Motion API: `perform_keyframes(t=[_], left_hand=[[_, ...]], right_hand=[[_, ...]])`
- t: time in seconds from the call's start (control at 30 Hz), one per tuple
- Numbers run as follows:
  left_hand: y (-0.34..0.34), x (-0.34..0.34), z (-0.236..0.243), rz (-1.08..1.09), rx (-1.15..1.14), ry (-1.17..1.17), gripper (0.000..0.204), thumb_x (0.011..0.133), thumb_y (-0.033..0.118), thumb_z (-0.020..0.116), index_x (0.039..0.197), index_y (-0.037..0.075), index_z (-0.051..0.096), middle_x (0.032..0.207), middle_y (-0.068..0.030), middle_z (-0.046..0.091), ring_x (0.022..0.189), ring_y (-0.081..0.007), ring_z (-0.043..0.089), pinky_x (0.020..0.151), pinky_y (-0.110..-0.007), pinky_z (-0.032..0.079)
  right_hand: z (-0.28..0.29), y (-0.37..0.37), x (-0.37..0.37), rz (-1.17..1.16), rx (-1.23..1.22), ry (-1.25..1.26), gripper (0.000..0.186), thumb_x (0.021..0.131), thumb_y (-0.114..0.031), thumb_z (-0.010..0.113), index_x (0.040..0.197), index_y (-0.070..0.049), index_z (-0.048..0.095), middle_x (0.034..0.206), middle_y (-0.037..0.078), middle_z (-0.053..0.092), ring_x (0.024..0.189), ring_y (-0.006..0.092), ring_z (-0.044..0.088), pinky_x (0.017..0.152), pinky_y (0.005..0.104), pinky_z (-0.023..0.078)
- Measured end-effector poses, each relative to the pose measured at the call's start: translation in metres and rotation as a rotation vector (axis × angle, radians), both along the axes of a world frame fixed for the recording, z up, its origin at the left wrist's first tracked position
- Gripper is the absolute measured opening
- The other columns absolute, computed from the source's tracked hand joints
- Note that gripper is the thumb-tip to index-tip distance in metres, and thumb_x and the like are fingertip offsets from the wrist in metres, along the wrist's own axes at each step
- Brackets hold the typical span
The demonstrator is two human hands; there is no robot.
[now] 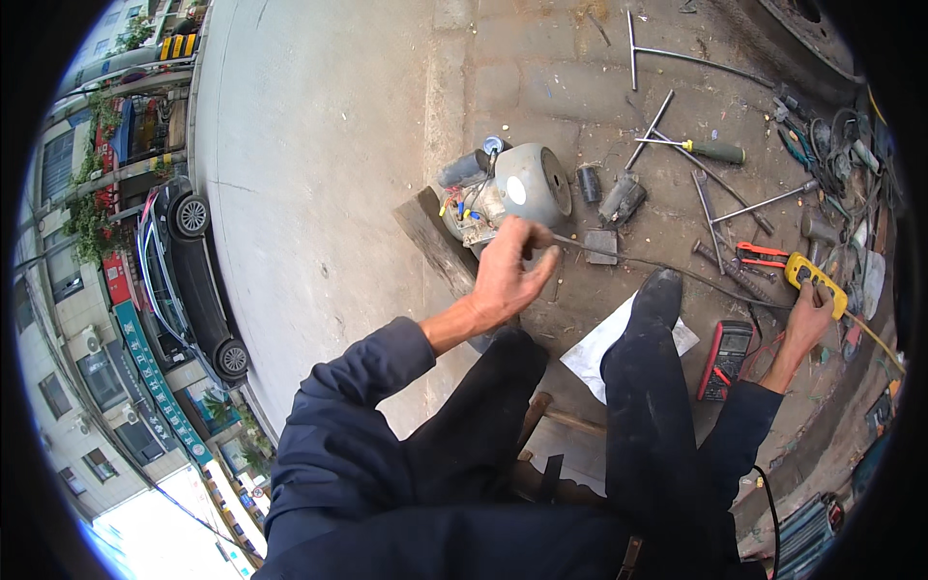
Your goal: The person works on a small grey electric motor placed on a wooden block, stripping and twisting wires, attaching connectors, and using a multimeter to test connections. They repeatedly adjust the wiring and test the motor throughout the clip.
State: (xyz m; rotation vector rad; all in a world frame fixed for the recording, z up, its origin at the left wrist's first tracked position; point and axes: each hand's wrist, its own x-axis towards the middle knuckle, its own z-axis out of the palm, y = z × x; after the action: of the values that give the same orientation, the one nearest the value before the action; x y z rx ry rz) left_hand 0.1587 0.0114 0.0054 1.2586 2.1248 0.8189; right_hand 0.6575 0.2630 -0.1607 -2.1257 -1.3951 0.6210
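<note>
My left hand (510, 275) is raised over the near side of a grey electric motor (543, 193), fingers curled on a dark cable (667, 266). That cable stretches right to a yellow hand-sized box with dark buttons or sockets (802, 269), which my right hand (812, 314) grips from its near end. Coloured wires (466, 210) show in the motor's open side, just beyond my left hand; their ends are too small to make out. A red and black multimeter (725, 361) lies beside my right forearm.
A wooden block (432, 237) lies by the motor. T-handle wrenches (677, 55), a green-handled screwdriver (715, 151), orange-handled pliers (762, 254) and a black cylinder (588, 182) are scattered on the paving. White paper (587, 362) lies under my foot. A dark car (188, 280) stands across the road.
</note>
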Motion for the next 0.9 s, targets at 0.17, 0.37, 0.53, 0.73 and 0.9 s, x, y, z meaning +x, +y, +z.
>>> perform_keyframes(t=[0.17, 0.37, 0.53, 0.73, 0.9], left_hand=[[-0.104, -0.073, -0.027, 0.827, -0.383, 0.317, 0.110, 0.081, 0.043, 0.097, 0.152, -0.018, 0.041, 0.150, -0.0358, 0.048, 0.135, -0.0441, 0.055, 0.117, -0.050, 0.047], [-0.114, -0.071, -0.088, 1.025, -0.530, 0.175, 0.100, 0.070, 0.033, 0.098, 0.140, -0.020, 0.049, 0.138, -0.0364, 0.063, 0.127, -0.0407, 0.067, 0.107, -0.047, 0.055], [-0.128, -0.086, -0.085, 1.123, -0.466, 0.059, 0.096, 0.068, 0.041, 0.094, 0.135, -0.015, 0.054, 0.137, -0.0333, 0.063, 0.127, -0.0477, 0.066, 0.109, -0.054, 0.053], [-0.195, -0.164, -0.055, 1.198, -0.238, 0.194, 0.096, 0.072, 0.037, 0.095, 0.133, -0.021, 0.049, 0.129, -0.0346, 0.067, 0.118, -0.0439, 0.071, 0.104, -0.049, 0.056], [-0.262, -0.155, -0.032, 1.066, -0.541, 0.257, 0.076, 0.072, 0.027, 0.095, 0.120, -0.018, 0.058, 0.112, -0.0285, 0.075, 0.099, -0.0351, 0.077, 0.088, -0.045, 0.062]], right_hand=[[0.016, -0.015, -0.089, 0.036, 0.020, 0.298, 0.051, 0.104, -0.019, 0.077, 0.141, 0.013, 0.063, 0.132, 0.022, 0.074, 0.121, 0.0257, 0.073, 0.108, 0.0359, 0.056], [0.030, -0.038, -0.138, 0.113, -0.050, 0.386, 0.048, 0.104, -0.018, 0.076, 0.140, 0.011, 0.064, 0.130, 0.022, 0.075, 0.120, 0.0249, 0.074, 0.106, 0.0357, 0.056], [0.030, -0.047, -0.121, 0.156, -0.078, 0.333, 0.045, 0.104, -0.019, 0.078, 0.137, 0.010, 0.066, 0.128, 0.019, 0.075, 0.115, 0.0229, 0.073, 0.104, 0.0348, 0.056], [0.033, -0.041, -0.097, 0.222, -0.109, 0.259, 0.046, 0.105, -0.020, 0.077, 0.137, 0.011, 0.066, 0.128, 0.018, 0.074, 0.114, 0.0223, 0.072, 0.104, 0.0347, 0.056], [0.031, -0.038, -0.128, 0.252, -0.069, 0.261, 0.043, 0.104, -0.017, 0.076, 0.136, 0.012, 0.067, 0.128, 0.019, 0.075, 0.115, 0.0230, 0.072, 0.103, 0.0346, 0.057]])
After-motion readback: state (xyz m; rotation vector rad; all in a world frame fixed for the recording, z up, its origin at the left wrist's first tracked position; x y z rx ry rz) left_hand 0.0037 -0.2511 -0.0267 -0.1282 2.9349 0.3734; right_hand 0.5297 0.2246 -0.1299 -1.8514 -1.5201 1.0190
